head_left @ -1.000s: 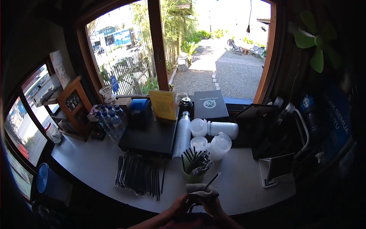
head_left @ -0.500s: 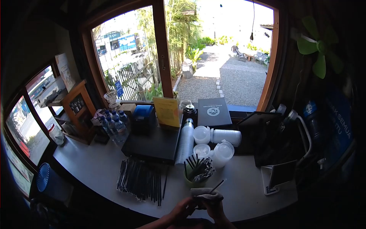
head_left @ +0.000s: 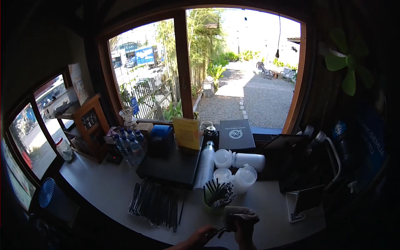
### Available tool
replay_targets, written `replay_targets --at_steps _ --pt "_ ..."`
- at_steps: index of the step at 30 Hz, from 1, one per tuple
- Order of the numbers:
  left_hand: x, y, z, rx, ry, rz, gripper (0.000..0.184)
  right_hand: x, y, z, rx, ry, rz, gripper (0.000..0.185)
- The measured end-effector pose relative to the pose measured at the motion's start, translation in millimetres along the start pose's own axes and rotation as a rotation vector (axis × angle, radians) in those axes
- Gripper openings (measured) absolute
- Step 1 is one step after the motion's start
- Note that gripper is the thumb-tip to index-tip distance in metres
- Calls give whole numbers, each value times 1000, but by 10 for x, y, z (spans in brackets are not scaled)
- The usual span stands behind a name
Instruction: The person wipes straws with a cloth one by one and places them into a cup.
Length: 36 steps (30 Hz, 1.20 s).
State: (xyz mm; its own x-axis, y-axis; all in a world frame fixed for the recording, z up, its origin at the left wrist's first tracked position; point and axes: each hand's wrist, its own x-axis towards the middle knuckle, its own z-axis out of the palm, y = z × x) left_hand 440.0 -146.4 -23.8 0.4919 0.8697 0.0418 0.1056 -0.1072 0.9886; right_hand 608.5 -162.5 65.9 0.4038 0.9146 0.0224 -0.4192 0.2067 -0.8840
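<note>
My right hand (head_left: 245, 231) is wrapped round a bunched grey cloth (head_left: 239, 212) near the counter's front edge. To its left, my left hand (head_left: 203, 235) is closed, pinching a thin dark straw (head_left: 221, 230) by its end. The straw's other end disappears toward the cloth and my right hand. Just beyond the cloth stands a green cup (head_left: 210, 206) of black straws, some in crumpled-looking wrappers. Farther left, many black straws (head_left: 154, 206) lie side by side on the counter (head_left: 100, 187). Shadow hides parts of my fingers.
Behind the cup are stacked clear plastic cups (head_left: 204, 166), white lids (head_left: 245, 177) and a black box (head_left: 164, 168). Water bottles (head_left: 129, 143) stand at the left rear. A tablet on a stand (head_left: 306, 202) is at right, below a green fan (head_left: 350, 60).
The straw that stuck out from the cloth's upper right no longer shows there; a straw now extends lower left to my left hand. The hands have moved apart and the view has tilted.
</note>
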Motion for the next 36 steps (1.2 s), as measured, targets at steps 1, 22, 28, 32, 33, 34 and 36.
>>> replay_targets --at_steps 1,22,28,32,33,34,36 --pt "-27 -236 19 148 29 121 21 60 -125 1 -35 -26 12 23" --pt "242 297 -41 -397 -13 -130 27 -69 147 41 -230 -302 57 19" --pt "179 -429 5 -175 30 -102 22 24 -48 -80 -286 -136 61 19" --pt "212 -19 -37 -272 50 -71 19 21 76 -96 -250 -187 83 18" --pt "230 148 -62 -300 44 -81 18 -21 63 -21 -258 -224 63 15" --pt "278 -38 -65 -261 3 -56 18 -56 86 21 -377 -301 -94 12" --pt "347 -609 -60 -182 -82 -13 20 -130 111 36 -447 -377 -127 13"
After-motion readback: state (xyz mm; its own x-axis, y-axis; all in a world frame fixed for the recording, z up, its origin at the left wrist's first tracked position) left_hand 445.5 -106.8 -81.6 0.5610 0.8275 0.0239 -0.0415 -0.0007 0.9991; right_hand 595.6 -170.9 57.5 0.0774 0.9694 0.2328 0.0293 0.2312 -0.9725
